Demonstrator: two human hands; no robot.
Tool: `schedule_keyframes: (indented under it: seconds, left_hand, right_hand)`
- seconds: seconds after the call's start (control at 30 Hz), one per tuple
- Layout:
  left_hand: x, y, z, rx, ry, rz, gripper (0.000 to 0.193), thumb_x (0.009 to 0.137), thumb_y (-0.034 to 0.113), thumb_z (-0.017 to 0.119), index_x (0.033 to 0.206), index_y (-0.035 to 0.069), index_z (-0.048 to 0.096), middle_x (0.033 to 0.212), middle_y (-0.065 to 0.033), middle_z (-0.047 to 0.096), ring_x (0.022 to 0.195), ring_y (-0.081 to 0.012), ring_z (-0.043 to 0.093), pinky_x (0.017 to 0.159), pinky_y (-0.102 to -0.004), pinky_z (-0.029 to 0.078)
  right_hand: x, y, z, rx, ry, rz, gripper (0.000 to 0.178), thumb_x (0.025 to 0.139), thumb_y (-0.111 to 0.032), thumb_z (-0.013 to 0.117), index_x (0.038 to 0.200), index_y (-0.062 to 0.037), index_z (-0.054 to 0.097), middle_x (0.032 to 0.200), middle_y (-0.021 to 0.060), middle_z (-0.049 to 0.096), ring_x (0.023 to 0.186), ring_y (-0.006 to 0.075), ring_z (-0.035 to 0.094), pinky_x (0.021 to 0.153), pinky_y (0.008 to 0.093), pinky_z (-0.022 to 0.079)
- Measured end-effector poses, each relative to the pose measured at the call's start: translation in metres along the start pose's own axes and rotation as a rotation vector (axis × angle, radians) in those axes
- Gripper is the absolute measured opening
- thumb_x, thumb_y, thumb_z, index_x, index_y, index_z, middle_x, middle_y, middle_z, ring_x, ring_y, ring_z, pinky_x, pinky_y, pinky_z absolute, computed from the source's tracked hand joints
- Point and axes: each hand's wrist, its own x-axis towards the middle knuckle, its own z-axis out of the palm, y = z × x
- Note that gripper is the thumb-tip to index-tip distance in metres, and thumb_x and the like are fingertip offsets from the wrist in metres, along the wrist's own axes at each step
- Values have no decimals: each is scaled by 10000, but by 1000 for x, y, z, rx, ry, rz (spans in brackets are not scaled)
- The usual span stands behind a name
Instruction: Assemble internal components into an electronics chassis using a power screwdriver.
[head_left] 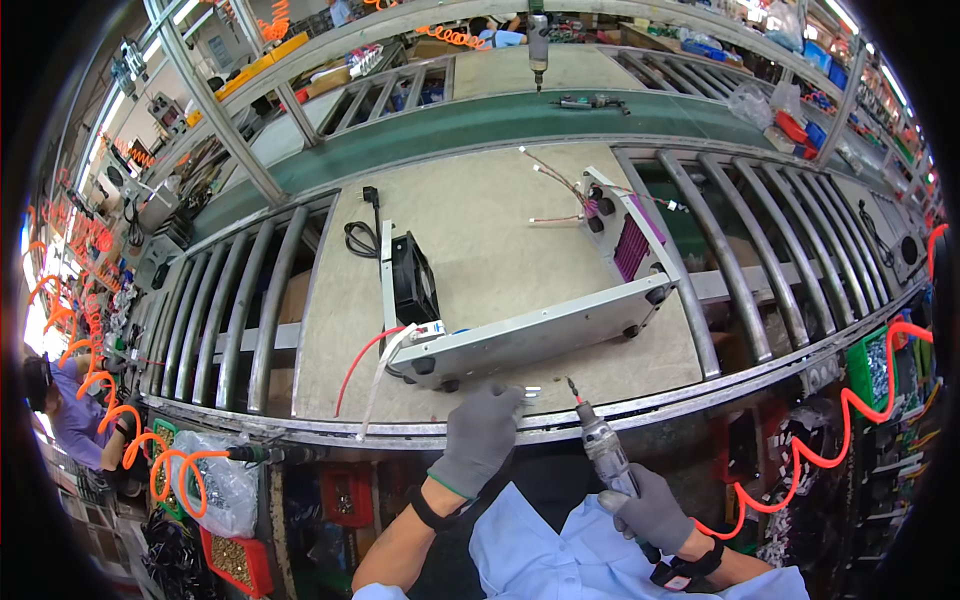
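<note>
My right hand (648, 508), in a grey glove, grips a powered screwdriver (606, 452) with a clear-grey body. Its dark bit, with a red collar, points up toward the table edge. My left hand (474, 436), also gloved, is at the front edge of the work board with its fingers curled together. Small shiny metal pieces (532, 390) show at its fingertips; whether they are held cannot be told. Just beyond stands a grey metal chassis (530, 335) on its side, with a black fan (413, 279), a purple part (634, 245) and loose wires (553, 178).
Steel rollers flank the board (480, 220) on both sides. A green conveyor belt (450, 124) runs behind, with another screwdriver (590, 102) on it and one (538, 55) hanging above. An orange coiled hose (800, 450) crosses at right. A person (80, 415) is at far left.
</note>
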Motion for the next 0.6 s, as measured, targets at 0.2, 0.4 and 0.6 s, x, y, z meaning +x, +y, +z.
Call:
schedule_keyframes:
  seconds: [0.2,0.4,0.6]
  left_hand:
    - [7,6,18,166,-67,42,85,876,118,677,957,121,705,896,-100,644,862,-329,668,687,-445,568]
    - [4,2,22,329,-146,115,151,837,76,652,986,83,627,949,-116,633,863,-338,658,668,-456,573]
    - [-3,15,-12,233,-142,-44,289,815,1,651,1099,51,649,967,-132,627,905,-358,657,737,-462,583]
  right_hand:
    - [3,-2,10,-13,-31,25,450,907,-318,800,1171,-12,601,760,46,609,568,84,586,472,270,483]
    - [12,-14,19,-3,-90,11,377,936,-276,753,1159,-19,590,700,46,609,537,97,575,490,272,484]
    - [26,-24,32,-15,-187,39,439,943,-375,747,1189,-37,612,713,25,605,544,87,584,480,265,484]
